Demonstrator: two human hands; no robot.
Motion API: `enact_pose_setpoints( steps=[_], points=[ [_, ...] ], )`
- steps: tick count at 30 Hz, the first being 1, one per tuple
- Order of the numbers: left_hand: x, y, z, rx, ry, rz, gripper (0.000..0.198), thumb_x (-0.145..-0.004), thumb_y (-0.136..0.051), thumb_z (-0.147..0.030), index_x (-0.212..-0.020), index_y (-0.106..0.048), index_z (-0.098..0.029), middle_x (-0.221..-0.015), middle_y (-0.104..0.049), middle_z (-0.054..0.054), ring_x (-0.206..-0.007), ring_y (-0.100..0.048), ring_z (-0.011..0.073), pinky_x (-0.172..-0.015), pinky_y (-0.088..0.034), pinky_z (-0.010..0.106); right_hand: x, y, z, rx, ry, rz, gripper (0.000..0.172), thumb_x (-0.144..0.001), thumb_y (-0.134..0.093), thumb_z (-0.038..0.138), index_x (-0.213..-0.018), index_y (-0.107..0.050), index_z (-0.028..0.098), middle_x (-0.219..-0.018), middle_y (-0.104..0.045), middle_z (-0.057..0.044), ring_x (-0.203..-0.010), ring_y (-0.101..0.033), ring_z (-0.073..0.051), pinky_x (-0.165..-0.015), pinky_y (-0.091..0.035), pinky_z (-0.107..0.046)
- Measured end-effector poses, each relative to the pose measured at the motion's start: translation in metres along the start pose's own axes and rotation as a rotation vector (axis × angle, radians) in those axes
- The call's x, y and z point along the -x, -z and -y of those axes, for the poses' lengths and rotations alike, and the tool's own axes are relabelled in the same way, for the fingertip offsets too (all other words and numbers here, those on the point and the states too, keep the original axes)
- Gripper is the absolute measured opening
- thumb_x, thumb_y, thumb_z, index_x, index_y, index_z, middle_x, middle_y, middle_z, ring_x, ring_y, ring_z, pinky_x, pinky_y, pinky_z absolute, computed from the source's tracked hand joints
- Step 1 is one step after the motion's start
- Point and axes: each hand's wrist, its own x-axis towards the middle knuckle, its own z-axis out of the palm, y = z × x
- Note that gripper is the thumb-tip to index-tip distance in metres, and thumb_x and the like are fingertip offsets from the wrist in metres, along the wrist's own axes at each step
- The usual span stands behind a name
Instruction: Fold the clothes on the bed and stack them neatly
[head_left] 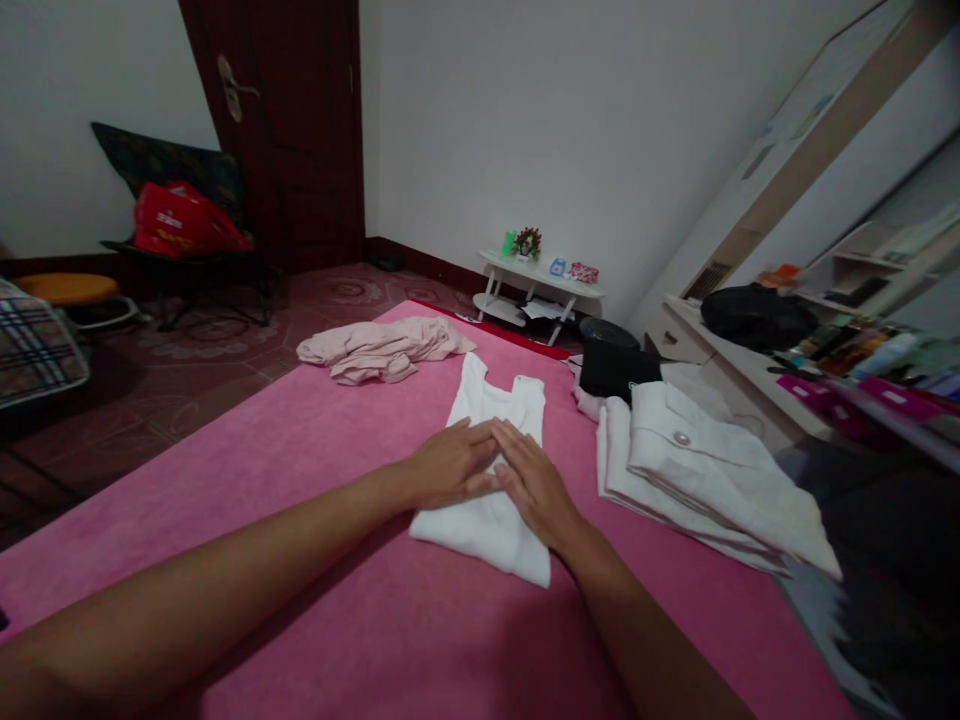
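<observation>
A white tank top (487, 535), folded lengthwise into a narrow strip, lies on the pink bedspread (315, 590) with its shoulder straps pointing away from me. Both hands rest flat on its middle. My left hand (454, 465) comes in from the left with fingers stretched out, and my right hand (536, 485) comes from the right. Their fingertips meet over the cloth. Neither hand grips the fabric. Part of the top is hidden beneath them.
A crumpled pale pink garment (382, 345) lies at the far left of the bed. Folded white clothes (712, 450) are stacked on the right, beside a black folded item (619, 368). Beyond stand a small white table (540, 272), a dresser (682, 330) and a chair holding a red bag (184, 220).
</observation>
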Motion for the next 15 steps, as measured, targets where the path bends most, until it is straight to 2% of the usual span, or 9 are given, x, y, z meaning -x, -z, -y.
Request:
enact_pose_setpoints(
  steps=[3,5,7,10,13,15],
  points=[
    [-0.002,-0.012,0.007,-0.027,0.061,0.098,0.063,-0.096,-0.037,-0.046,-0.150,-0.017,-0.021,-0.155,-0.023,0.013,-0.142,-0.021,0.0282,-0.113,-0.023,0.049,-0.004,-0.010,-0.015,0.044,-0.083,0.162,0.060,-0.098,-0.031,0.041,-0.152,-0.009,0.025,-0.157,-0.019,-0.007,-0.144,-0.018,-0.020,-0.114,-0.021,-0.051],
    [0.000,-0.015,0.014,-0.034,0.103,0.122,0.063,-0.097,-0.035,-0.045,-0.151,-0.013,-0.022,-0.157,-0.017,0.011,-0.143,-0.017,0.0271,-0.114,-0.021,0.048,-0.001,-0.012,-0.025,0.072,-0.125,0.196,0.061,-0.098,-0.030,0.043,-0.152,-0.007,0.024,-0.157,-0.017,-0.007,-0.144,-0.017,-0.020,-0.115,-0.020,-0.051],
    [0.007,-0.014,0.021,-0.028,0.153,0.115,0.061,-0.098,-0.032,-0.045,-0.151,-0.014,-0.019,-0.156,-0.017,0.012,-0.143,-0.018,0.0253,-0.114,-0.021,0.045,0.005,-0.010,-0.032,0.076,-0.144,0.209,0.060,-0.098,-0.029,0.043,-0.152,-0.012,0.023,-0.156,-0.018,-0.006,-0.144,-0.018,-0.021,-0.114,-0.021,-0.051],
    [0.025,-0.004,0.033,0.008,0.182,0.127,0.055,-0.099,-0.029,-0.039,-0.150,-0.020,-0.018,-0.155,-0.023,0.011,-0.143,-0.020,0.0229,-0.115,-0.021,0.042,0.024,0.000,-0.037,0.033,-0.109,0.205,0.055,-0.099,-0.031,0.037,-0.150,-0.021,0.023,-0.156,-0.020,-0.005,-0.144,-0.016,-0.021,-0.115,-0.024,-0.049],
    [0.048,0.014,0.039,0.069,0.144,0.202,0.051,-0.100,-0.028,-0.030,-0.149,-0.021,-0.025,-0.155,-0.022,0.007,-0.142,-0.023,0.0206,-0.116,-0.019,0.043,0.047,0.014,-0.037,-0.057,-0.030,0.215,0.052,-0.097,-0.032,0.025,-0.148,-0.027,0.027,-0.155,-0.025,-0.003,-0.143,-0.020,-0.019,-0.116,-0.023,-0.047],
    [0.061,0.026,0.038,0.117,0.116,0.263,0.051,-0.099,-0.029,-0.027,-0.150,-0.018,-0.029,-0.156,-0.021,0.005,-0.142,-0.023,0.0197,-0.116,-0.017,0.046,0.060,0.023,-0.036,-0.107,0.004,0.231,0.056,-0.093,-0.036,0.017,-0.147,-0.029,0.029,-0.154,-0.028,-0.003,-0.142,-0.023,-0.019,-0.116,-0.023,-0.048]
  ],
)
